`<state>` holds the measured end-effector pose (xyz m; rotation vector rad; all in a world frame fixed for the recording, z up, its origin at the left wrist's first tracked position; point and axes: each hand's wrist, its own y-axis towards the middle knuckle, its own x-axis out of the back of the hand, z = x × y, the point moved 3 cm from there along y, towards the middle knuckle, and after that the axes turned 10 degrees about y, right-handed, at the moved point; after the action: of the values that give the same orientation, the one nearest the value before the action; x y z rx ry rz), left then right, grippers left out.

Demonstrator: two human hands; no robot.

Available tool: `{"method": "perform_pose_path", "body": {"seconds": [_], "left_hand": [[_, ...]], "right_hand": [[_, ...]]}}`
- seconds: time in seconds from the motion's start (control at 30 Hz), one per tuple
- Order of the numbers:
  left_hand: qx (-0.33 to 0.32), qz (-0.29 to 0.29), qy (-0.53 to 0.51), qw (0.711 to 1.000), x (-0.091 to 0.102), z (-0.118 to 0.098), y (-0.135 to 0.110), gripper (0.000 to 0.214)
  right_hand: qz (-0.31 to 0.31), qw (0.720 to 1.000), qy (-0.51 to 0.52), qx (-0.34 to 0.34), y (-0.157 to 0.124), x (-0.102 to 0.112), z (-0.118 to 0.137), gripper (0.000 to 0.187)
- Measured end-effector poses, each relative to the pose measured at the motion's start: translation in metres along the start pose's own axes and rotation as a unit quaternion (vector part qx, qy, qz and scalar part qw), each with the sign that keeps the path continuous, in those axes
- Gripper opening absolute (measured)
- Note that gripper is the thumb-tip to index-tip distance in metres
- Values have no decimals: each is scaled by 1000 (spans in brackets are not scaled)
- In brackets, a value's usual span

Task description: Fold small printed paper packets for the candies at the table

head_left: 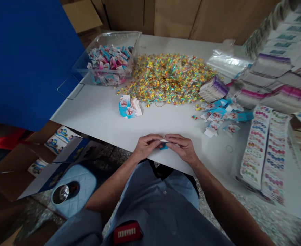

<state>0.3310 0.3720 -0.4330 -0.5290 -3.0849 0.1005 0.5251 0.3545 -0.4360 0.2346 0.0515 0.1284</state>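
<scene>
Near the table's front edge, my left hand (147, 147) and my right hand (181, 147) pinch a small blue and white carton (164, 147) between them. My fingers cover most of it. A little farther off to the left lie flat blue and white cartons (130, 108) with a picture of a hand on them. To the right is a loose heap of similar small cartons (216, 116). Behind my hands spreads a big pile of tiny colourful pieces (171, 78), mostly yellow, in clear wrapping.
A clear plastic bin (106, 71) full of small cartons stands at the back left. Printed sticker sheets (265, 150) and stacks of flat cards (260, 92) fill the right side. A blue panel (24, 61) rises at left, above a stool (76, 184) holding a metal cup (60, 194).
</scene>
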Motion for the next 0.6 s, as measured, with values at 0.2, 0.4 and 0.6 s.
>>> {"method": "perform_pose_path", "body": {"seconds": [0.2,0.4,0.6], "left_hand": [[-24,26,52,998,4,1,1,35],[-50,21,68,996,4,3,2,31],[-77,38,72,994,7,5,3,28]], "right_hand": [[-4,1000,-17,-7,1,0,1,17],[-11,1000,8,-20,4,-2,1,15],[1,1000,15,-4,5,-2,1,16]]}}
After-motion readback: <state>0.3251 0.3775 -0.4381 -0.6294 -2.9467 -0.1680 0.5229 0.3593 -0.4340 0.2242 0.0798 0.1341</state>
